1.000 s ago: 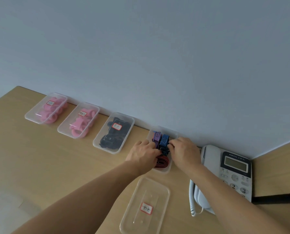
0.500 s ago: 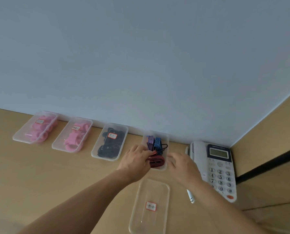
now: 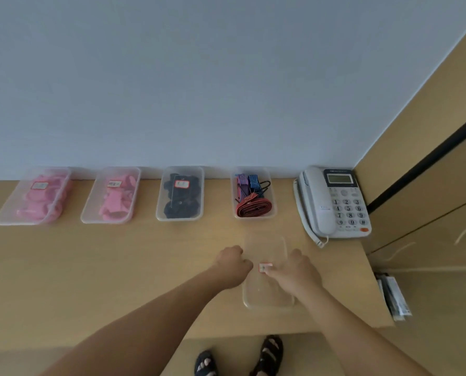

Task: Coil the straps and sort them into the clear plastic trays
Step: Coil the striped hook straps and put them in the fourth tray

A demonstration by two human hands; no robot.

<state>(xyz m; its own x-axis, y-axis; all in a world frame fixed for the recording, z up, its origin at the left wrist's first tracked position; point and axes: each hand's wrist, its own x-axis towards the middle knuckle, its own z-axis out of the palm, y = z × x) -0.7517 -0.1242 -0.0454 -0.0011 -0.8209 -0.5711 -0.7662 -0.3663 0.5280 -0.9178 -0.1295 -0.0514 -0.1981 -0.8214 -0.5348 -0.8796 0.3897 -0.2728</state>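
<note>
Pinching the clear lid [image 3: 265, 248] by its long edges: your left grip [image 3: 233, 263] and right grip [image 3: 294, 270], both curled round it, near the desk's [image 3: 117, 267] front edge. Beyond it, the uncovered tray [image 3: 254, 218] with the coiled red strap [image 3: 253, 208]. Risk, likely: the flimsy lid flexes and seats crooked on the strap.

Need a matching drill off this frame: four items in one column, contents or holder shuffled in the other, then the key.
Column A
1. leftmost tray
2. third tray from left
3. open tray
4. clear lid

Column B
a. red, blue and purple straps
b. pink straps
c. held by the left hand and right hand
d. black straps

Pairs: 1-b, 2-d, 3-a, 4-c
</note>
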